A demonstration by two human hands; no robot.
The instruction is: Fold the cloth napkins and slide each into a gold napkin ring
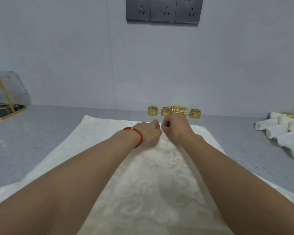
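1. Grey counter (41, 146) runs back to a pale wall w/ 3 sockets (163, 11) high up; a gold-trimmed stand (5, 106) sits far left.
2. Napkin (151, 184) lies spread flat in the middle of the counter, near edge out of view, far edge just short of the rings.
3. Both hands meet at its far edge, centre: left hand (149, 133), w/ a red bracelet (136, 134), and right hand (175, 128) have fingers curled in; they look to be pinching the cloth, but fingertips are hidden, so can't tell for sure.
4. Risks, as I judge: uneven pull from 2 close-set pinches could skew the fold; a slip drops the edge; a forward reach could knock the 5 rings (175, 111) just beyond.
5. Done napkins (285, 133), already ringed, lie far right, so a wide sweep could disturb them too.
6. Look: off-white damask w/ scroll pattern, smooth, no creases seen.
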